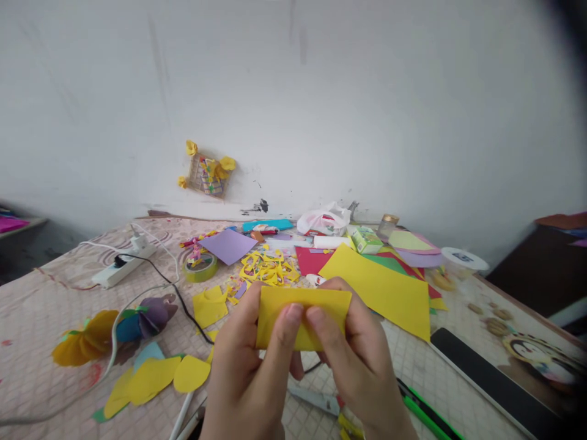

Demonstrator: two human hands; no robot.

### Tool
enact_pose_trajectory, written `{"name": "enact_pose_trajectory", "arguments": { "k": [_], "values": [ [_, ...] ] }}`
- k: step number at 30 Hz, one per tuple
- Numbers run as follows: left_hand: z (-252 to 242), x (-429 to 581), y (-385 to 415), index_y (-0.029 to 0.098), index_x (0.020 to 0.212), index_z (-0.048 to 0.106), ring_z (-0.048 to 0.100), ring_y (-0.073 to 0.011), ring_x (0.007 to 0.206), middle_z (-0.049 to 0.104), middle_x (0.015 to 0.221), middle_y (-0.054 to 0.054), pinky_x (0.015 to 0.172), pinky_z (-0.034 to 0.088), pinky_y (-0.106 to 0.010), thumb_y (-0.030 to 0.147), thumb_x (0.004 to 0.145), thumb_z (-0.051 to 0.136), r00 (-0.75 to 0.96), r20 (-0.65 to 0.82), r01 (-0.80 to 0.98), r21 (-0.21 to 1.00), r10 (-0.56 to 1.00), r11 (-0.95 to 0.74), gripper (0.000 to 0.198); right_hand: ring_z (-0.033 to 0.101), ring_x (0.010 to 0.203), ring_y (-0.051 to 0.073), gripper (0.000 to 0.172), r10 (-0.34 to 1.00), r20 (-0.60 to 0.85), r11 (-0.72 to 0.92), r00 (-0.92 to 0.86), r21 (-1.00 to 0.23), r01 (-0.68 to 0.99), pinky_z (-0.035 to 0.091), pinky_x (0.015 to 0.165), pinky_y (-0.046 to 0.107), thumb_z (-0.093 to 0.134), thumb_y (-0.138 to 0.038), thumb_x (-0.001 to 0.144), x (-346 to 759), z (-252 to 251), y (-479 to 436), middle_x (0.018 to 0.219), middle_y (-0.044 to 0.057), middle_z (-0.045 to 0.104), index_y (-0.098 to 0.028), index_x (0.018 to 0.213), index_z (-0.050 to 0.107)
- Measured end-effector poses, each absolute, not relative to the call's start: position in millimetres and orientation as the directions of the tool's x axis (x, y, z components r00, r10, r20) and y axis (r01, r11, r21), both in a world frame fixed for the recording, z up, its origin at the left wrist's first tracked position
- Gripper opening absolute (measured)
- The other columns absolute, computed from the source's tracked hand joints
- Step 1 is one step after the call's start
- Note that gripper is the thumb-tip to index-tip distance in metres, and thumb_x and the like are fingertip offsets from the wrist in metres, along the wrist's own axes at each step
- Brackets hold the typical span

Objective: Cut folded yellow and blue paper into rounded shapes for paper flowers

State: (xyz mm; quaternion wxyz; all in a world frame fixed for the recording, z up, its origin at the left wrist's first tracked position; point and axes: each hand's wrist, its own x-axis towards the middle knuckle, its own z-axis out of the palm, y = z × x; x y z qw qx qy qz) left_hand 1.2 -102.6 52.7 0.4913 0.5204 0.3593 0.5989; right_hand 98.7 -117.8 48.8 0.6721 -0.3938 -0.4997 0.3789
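Observation:
A small rectangle of yellow paper (302,298) is held up in front of me, above the table's near part. My left hand (257,360) grips its left side, thumb flat on the front face. On the right side my right hand (353,360) pinches it in the same way, and the two thumb tips nearly meet at the middle. Whether the paper is folded I cannot tell. Below the hands, partly hidden, lie scissors (316,400). A green box cutter (428,412) lies just right of my right hand. Yellow petal-shaped cutouts (153,379) lie left of my left hand.
Yellow paper scraps (270,267) and a large yellow sheet (380,287) lie beyond the hands. A roll of tape (200,269), a power strip (123,266) with cables and paper flowers (87,339) are on the left. A black-topped bar (490,379) lies at right.

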Motion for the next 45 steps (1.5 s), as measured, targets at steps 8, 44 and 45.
{"name": "enact_pose_trajectory", "arguments": {
  "k": [8, 44, 45],
  "values": [
    [53, -4, -99, 0.018, 0.075, 0.058, 0.053, -0.0084, 0.044, 0.056, 0.058, 0.003, 0.040, 0.044, -0.016, 0.036, 0.088, 0.062, 0.108, 0.329, -0.181, 0.934, 0.938, -0.307, 0.022, 0.052, 0.044, 0.007, 0.023, 0.913, 0.358, 0.395, 0.194, -0.894, -0.211, 0.040, 0.040, 0.016, 0.059, -0.042, 0.092, 99, 49, -118, 0.059, -0.006, 0.055, -0.022, 0.081, 0.053],
    [49, -14, -73, 0.016, 0.066, 0.060, 0.046, -0.0105, 0.055, 0.053, 0.061, 0.001, 0.050, 0.040, -0.019, 0.033, 0.084, 0.066, 0.354, 0.390, -0.010, 0.911, 0.850, -0.413, 0.025, 0.045, 0.066, 0.014, 0.017, 0.888, 0.459, 0.449, -0.016, -0.859, 0.245, 0.038, 0.060, 0.026, 0.058, -0.018, 0.084, 145, 44, -106, 0.069, -0.003, 0.049, -0.022, 0.071, 0.047],
    [50, -12, -72, 0.016, 0.066, 0.060, 0.047, -0.0103, 0.055, 0.053, 0.060, 0.001, 0.051, 0.041, -0.019, 0.033, 0.081, 0.069, 0.340, 0.372, -0.090, 0.927, 0.864, -0.363, 0.025, 0.046, 0.066, 0.014, 0.017, 0.880, 0.475, 0.463, -0.006, -0.855, 0.235, 0.038, 0.061, 0.026, 0.058, -0.018, 0.084, 146, 44, -105, 0.069, -0.003, 0.049, -0.022, 0.071, 0.048]
  ]
}}
